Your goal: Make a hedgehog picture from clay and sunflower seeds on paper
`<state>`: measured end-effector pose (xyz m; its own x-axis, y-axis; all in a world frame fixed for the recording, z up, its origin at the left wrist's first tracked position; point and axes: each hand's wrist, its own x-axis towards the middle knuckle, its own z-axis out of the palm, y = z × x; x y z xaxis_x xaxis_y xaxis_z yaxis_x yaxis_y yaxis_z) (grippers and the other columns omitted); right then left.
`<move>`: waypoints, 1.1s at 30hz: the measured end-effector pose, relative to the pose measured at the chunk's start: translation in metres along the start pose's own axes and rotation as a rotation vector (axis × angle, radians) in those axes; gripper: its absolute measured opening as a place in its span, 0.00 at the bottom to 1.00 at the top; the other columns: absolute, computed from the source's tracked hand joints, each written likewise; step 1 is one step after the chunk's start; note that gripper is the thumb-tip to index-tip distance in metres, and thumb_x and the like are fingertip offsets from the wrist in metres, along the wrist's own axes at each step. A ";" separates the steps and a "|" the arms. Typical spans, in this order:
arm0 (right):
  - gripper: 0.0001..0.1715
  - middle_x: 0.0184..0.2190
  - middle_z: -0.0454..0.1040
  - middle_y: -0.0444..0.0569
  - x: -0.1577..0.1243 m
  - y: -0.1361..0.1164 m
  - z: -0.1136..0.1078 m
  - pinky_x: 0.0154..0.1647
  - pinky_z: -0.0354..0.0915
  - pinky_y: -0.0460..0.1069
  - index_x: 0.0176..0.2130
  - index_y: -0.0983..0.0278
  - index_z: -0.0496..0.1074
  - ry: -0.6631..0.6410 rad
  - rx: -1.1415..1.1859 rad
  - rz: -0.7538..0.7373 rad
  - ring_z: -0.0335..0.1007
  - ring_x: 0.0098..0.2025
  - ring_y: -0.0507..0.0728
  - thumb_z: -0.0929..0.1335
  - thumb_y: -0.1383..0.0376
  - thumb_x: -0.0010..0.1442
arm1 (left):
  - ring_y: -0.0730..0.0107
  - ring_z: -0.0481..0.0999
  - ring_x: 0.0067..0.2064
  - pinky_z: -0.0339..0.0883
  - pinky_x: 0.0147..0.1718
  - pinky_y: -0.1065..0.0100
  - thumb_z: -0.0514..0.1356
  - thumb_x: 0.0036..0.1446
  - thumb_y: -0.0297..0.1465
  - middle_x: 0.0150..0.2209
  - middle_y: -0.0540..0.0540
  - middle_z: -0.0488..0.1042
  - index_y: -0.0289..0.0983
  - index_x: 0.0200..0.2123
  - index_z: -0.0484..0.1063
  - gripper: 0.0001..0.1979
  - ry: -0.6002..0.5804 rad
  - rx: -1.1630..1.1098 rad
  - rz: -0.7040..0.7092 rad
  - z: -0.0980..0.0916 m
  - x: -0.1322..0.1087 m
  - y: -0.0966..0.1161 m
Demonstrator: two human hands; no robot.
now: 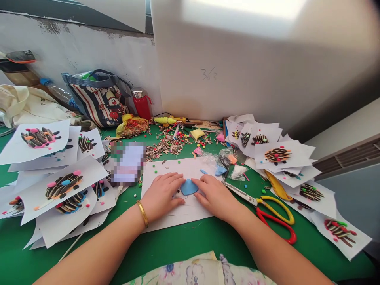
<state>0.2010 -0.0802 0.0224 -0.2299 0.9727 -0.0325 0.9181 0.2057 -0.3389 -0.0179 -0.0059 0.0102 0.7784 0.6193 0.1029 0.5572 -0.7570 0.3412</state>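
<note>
We rest our left hand [168,194] and right hand [214,195] on the white paper [184,214], each grip spread apart, at either side of the blue clay [189,187], which lies on that paper upon our green desk [184,239].

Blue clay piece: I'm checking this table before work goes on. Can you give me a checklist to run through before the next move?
1. Blue clay piece on the white sheet: ok.
2. Left hand and right hand on either side of it: ok.
3. Clay stuck firmly down: cannot tell.
4. Sheet free of loose bits: not ok, green balls lie on it.
5. Scissors well away from the right arm: not ok, they lie close beside it.
</note>
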 end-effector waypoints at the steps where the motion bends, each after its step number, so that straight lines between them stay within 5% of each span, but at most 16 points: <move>1: 0.26 0.47 0.69 0.53 0.003 -0.001 0.001 0.50 0.62 0.53 0.61 0.59 0.64 -0.007 -0.013 -0.001 0.65 0.49 0.60 0.65 0.63 0.65 | 0.51 0.65 0.63 0.60 0.59 0.48 0.68 0.53 0.39 0.61 0.43 0.68 0.43 0.57 0.68 0.29 0.000 0.006 0.014 -0.001 0.000 0.000; 10: 0.23 0.42 0.69 0.52 0.021 -0.004 0.000 0.44 0.62 0.50 0.58 0.59 0.68 -0.060 -0.100 0.001 0.65 0.45 0.58 0.61 0.67 0.65 | 0.47 0.65 0.62 0.63 0.58 0.46 0.67 0.54 0.40 0.62 0.42 0.67 0.41 0.59 0.67 0.30 -0.025 0.116 0.060 -0.001 -0.001 0.002; 19: 0.27 0.46 0.70 0.53 0.010 0.002 0.004 0.51 0.61 0.50 0.62 0.63 0.64 -0.018 0.016 0.009 0.65 0.48 0.58 0.61 0.69 0.65 | 0.50 0.64 0.62 0.59 0.59 0.48 0.64 0.56 0.43 0.63 0.42 0.66 0.42 0.62 0.64 0.32 -0.008 0.113 0.042 0.001 -0.002 0.004; 33: 0.28 0.43 0.68 0.51 0.012 0.004 0.009 0.48 0.60 0.50 0.63 0.60 0.63 0.009 -0.004 -0.013 0.64 0.45 0.57 0.61 0.69 0.65 | 0.53 0.65 0.61 0.59 0.59 0.51 0.58 0.61 0.45 0.60 0.41 0.68 0.39 0.62 0.63 0.29 0.046 0.073 0.009 0.005 -0.001 0.003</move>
<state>0.1990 -0.0687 0.0124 -0.2385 0.9709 -0.0197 0.9163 0.2183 -0.3359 -0.0156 -0.0098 0.0069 0.7699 0.6204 0.1492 0.5715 -0.7745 0.2711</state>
